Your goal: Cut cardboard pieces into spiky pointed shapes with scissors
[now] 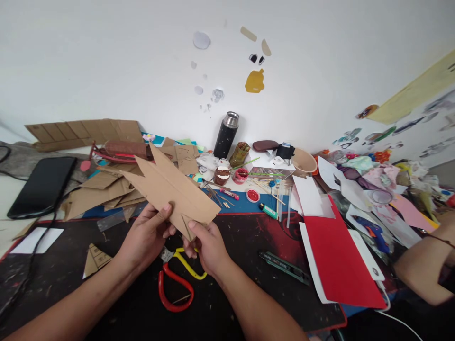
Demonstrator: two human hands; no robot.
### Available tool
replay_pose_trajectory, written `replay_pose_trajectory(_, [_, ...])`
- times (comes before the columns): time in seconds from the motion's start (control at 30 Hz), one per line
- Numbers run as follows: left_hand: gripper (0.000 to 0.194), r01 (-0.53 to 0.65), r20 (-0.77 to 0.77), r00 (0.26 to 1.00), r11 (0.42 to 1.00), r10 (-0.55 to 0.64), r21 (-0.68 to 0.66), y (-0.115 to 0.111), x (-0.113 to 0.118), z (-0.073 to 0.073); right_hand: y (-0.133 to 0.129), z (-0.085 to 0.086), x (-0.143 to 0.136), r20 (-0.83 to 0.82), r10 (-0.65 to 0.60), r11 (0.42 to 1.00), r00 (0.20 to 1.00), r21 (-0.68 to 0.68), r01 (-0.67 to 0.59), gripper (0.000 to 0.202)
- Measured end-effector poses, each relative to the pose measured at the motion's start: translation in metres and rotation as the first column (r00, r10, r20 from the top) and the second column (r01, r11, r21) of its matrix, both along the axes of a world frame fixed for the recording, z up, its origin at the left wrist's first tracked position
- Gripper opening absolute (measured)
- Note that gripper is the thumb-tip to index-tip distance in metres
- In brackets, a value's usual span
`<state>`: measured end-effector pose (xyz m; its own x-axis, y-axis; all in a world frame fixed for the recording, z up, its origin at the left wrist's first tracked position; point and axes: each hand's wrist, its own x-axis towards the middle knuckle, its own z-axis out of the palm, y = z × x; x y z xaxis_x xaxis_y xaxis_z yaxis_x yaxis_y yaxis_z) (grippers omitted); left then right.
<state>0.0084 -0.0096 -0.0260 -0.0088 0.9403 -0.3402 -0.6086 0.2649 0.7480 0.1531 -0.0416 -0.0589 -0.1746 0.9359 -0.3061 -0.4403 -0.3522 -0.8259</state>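
A piece of brown cardboard (pixel 177 189) with pointed tips at its upper left is held up over the dark mat. My left hand (pixel 151 229) grips its lower left edge, thumb on the face. At the lower edge, my right hand (pixel 208 244) pinches the cardboard beside a slit or narrow flap. Scissors with one red and one yellow handle (pixel 176 289) lie on the mat just below my hands. A small cardboard scrap (pixel 96 259) rests left of my left forearm. To the right lies a dark green cutter (pixel 284 267).
Cardboard pieces (pixel 103 189) and a black phone (pixel 41 187) are at left. Behind stand a black flask (pixel 226 135) and paint jars (pixel 241 175). Red paper (pixel 341 255) lies at right, near another person's arm (pixel 424 265). A cable crosses the left side.
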Motion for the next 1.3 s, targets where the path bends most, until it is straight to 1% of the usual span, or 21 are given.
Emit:
replay_pose_trajectory(0.17, [0.055,0.007,0.000,1.000,1.000,-0.007,-0.010,-0.001,0.003,0.004,0.001,-0.002,0.000,-0.009,-0.016,1.000,1.000,-0.012,0.016,0.038])
replay_pose_trajectory(0.37, [0.052,0.013,-0.043,0.999,1.000,-0.012,0.023,-0.002,0.002,0.009,0.000,-0.002,0.001,0.004,-0.009,1.000,1.000,0.007,0.009,0.043])
replay_pose_trajectory(0.47, [0.050,0.019,-0.039,0.999,1.000,-0.018,0.003,-0.005,0.003,0.009,-0.001,0.000,0.002,0.025,-0.037,0.999,0.999,0.022,0.036,0.042])
replay_pose_trajectory(0.57, [0.049,0.026,-0.021,0.999,0.999,-0.027,-0.021,-0.007,0.004,0.005,-0.001,0.001,0.001,0.031,-0.064,0.998,0.997,0.025,0.064,0.041])
replay_pose_trajectory(0.63, [0.045,0.057,0.003,0.998,0.998,-0.057,-0.035,-0.007,0.003,0.002,-0.001,0.001,0.000,0.032,-0.071,0.997,0.997,0.027,0.070,0.041])
replay_pose_trajectory(0.73, [0.037,0.154,0.050,0.987,0.986,-0.151,-0.058,-0.006,0.001,-0.003,-0.001,0.002,-0.001,0.027,-0.066,0.997,0.997,0.028,0.066,0.041])
replay_pose_trajectory(0.8, [0.036,0.195,0.067,0.979,0.979,-0.191,-0.063,-0.006,-0.001,-0.005,-0.002,0.002,-0.002,0.019,-0.060,0.998,0.998,0.028,0.059,0.042])
replay_pose_trajectory(0.93, [0.039,0.208,0.041,0.978,0.977,-0.206,-0.047,-0.007,0.000,-0.003,-0.002,0.000,-0.002,0.017,-0.055,0.997,0.998,0.060,0.054,0.039])
replay_pose_trajectory(1.07, [0.040,0.305,0.037,0.952,0.952,-0.304,-0.006,-0.011,0.005,0.003,-0.002,-0.006,-0.002,0.026,-0.051,0.996,0.998,0.076,0.049,0.040])
replay_pose_trajectory(1.13, [0.038,0.330,0.044,0.943,0.944,-0.331,0.018,-0.012,0.006,0.005,-0.003,-0.008,-0.002,0.024,-0.047,0.996,0.999,0.082,0.045,0.040])
replay_pose_trajectory(1.3, [0.038,0.335,0.035,0.941,0.942,-0.336,0.016,-0.011,0.004,0.001,-0.003,-0.010,-0.004,0.019,-0.051,0.994,0.999,0.100,0.049,0.039])
